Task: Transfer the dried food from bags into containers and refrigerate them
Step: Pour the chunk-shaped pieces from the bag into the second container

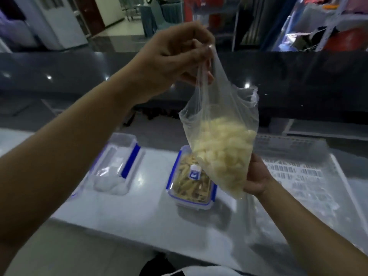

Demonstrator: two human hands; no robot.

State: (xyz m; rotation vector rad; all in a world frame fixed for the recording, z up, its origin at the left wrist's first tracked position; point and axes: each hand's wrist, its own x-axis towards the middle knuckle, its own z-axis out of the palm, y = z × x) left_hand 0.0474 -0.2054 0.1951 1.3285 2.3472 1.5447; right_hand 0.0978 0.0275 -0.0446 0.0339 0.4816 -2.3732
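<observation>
A clear plastic bag [221, 124] with pale yellow dried pieces hangs in the air over the counter. My left hand [175, 58] is raised and pinches the bag's bunched top. My right hand [256, 176] grips the bag's lower right corner from below. Under the bag stands a lidded container [191, 182] with blue clips, filled with tan dried sticks. To its left lies another clear container [117, 166] with blue clips, holding something white.
The white counter [139, 220] runs across the view, with a dark glossy raised ledge [298, 76] behind it. A white perforated tray or rack [302, 176] lies at the right. Shelves with clutter stand in the background.
</observation>
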